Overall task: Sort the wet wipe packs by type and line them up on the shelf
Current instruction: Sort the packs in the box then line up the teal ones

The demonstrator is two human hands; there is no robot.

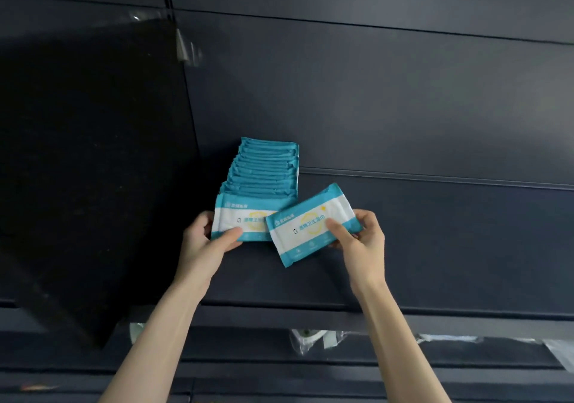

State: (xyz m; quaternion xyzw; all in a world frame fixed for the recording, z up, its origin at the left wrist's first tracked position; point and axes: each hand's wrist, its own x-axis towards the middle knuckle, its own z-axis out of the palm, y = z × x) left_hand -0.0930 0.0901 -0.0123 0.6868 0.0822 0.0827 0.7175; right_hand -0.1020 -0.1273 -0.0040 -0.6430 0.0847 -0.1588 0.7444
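Observation:
A row of several teal-and-white wet wipe packs stands upright on the dark shelf, running from the back wall toward me. My left hand grips the front pack of the row, thumb on its face and fingers at its left edge. My right hand holds a single loose pack of the same type, thumb on its face. That pack is tilted and overlaps the right part of the row's front pack.
A black panel closes off the shelf's left side, right beside the row. The shelf surface runs on to the right of the packs. Below the shelf's front edge, clear plastic-wrapped items lie on a lower level.

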